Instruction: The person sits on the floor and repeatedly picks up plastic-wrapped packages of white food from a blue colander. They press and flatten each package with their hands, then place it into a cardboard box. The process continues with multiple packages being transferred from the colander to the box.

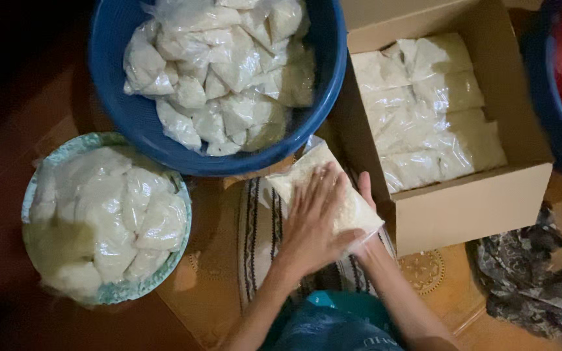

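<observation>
A clear plastic bag of white grains (307, 170) lies on a striped mat (261, 240) in front of me. My left hand (313, 221) presses flat on top of it, fingers spread. My right hand (367, 195) is under and beside the bag's right edge, mostly hidden, only the fingers showing. Both hands hold this one bag between them.
A big blue basin (125, 110) full of similar bags sits at the top. A pale green bowl (183, 214) of bags stands at the left. A cardboard box (469, 208) with bags laid flat is at the right. Another blue tub (554, 123) and a dark patterned cloth (528, 279) lie far right.
</observation>
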